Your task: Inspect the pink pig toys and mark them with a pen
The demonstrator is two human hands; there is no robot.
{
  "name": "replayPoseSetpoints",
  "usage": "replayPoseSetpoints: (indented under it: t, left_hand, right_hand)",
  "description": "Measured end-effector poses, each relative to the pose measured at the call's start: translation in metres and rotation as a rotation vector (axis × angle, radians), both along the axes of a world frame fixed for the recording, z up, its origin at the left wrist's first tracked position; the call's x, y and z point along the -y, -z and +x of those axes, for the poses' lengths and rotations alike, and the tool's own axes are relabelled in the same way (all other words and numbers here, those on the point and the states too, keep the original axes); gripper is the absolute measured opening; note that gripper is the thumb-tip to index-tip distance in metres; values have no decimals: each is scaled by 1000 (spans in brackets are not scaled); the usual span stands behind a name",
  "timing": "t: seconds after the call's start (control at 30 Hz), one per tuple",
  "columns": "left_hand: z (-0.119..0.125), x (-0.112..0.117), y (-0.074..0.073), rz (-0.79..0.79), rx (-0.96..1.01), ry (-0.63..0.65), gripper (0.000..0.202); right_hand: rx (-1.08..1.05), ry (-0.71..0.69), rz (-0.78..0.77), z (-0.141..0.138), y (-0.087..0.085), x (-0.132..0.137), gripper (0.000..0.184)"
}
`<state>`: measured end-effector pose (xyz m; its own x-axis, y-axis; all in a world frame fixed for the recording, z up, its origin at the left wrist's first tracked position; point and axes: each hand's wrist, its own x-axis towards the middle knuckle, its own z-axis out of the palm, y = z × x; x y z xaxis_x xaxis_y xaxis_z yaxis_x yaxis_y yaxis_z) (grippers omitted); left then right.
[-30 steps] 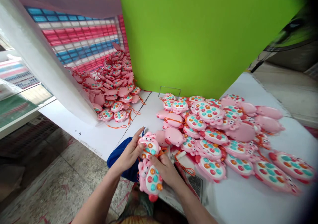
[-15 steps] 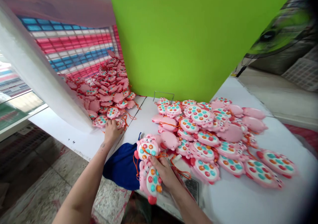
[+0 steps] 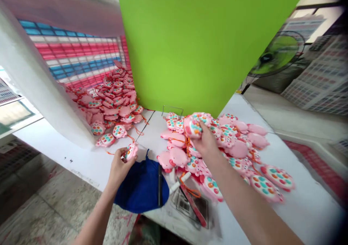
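My left hand (image 3: 119, 166) is closed on one pink pig-shaped button toy (image 3: 131, 151) with an orange cord, held just above a blue cloth (image 3: 143, 184) at the table's near edge. My right hand (image 3: 206, 140) reaches out over the right heap of pink toys (image 3: 231, 143) and grips pink toys (image 3: 193, 126) with coloured buttons, lifted above that heap. A second heap of the same toys (image 3: 111, 100) lies at the back left against a striped backdrop.
A large green board (image 3: 203, 45) stands upright behind the white table (image 3: 299, 208). A white sheet (image 3: 35, 85) slants on the left. A black pen (image 3: 160, 185), a white stick and a red-edged packet (image 3: 191, 203) lie near the front edge. A fan (image 3: 274, 54) stands at the right.
My left hand took a toy from the left heap and drew it back toward the blue cloth. My right hand carried its toys from the near edge out over the right heap.
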<state>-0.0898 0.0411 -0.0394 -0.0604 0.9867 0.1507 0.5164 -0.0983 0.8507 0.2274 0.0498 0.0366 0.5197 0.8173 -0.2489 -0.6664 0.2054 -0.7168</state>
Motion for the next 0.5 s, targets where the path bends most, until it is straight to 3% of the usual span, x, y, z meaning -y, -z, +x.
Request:
replayPoseSetpoints:
  t: [0.07,0.13,0.23,0.4,0.5]
  left_hand:
    - [12,12,-4,-20,73,62,46]
    - [22,21,-8,-17,127,111,45]
    - [36,33,-13,-20,191,157,48]
    - [67,58,-21,-16,312,243,53]
    - [85,74,-21,70,294,321,55]
  right_hand:
    - [-48,29,53,11,-5,-10,12]
    - [-56,-6,80,6,-1,-3,14]
    - [9,-141,61,-28,19,32,28]
    - [320,-540,78,-96,52,99,58]
    - [507,-585,102,-112,63,115,72]
